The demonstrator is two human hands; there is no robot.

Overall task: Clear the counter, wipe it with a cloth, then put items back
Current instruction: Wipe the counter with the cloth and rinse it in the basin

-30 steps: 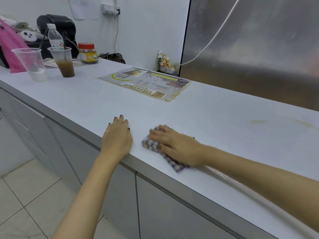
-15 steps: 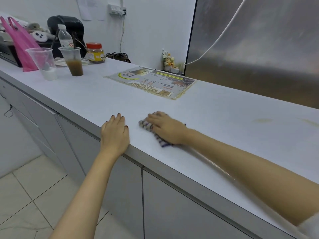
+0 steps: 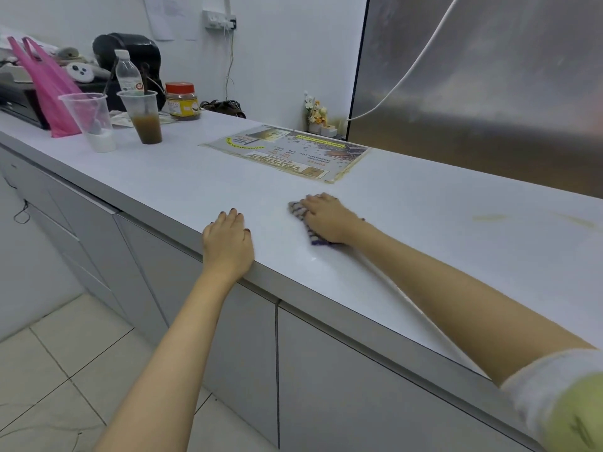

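Note:
My right hand (image 3: 328,216) lies flat on a checked purple-and-white cloth (image 3: 298,212), pressing it onto the white counter (image 3: 440,256) a little in front of the laminated menu sheet (image 3: 287,153). Most of the cloth is hidden under the palm; only its edges show. My left hand (image 3: 228,244) rests flat on the counter's front edge, fingers straight, to the left of the cloth and apart from it.
At the far left stand a clear plastic cup (image 3: 89,120), a cup of brown drink (image 3: 143,117), a water bottle (image 3: 125,71), a red-lidded jar (image 3: 181,101) and a pink bag (image 3: 45,83). Yellowish stains (image 3: 489,217) mark the counter at right. A steel panel (image 3: 489,93) rises behind.
My right hand has slid the cloth away from the front edge, farther back toward the menu sheet. My left hand stays on the counter edge.

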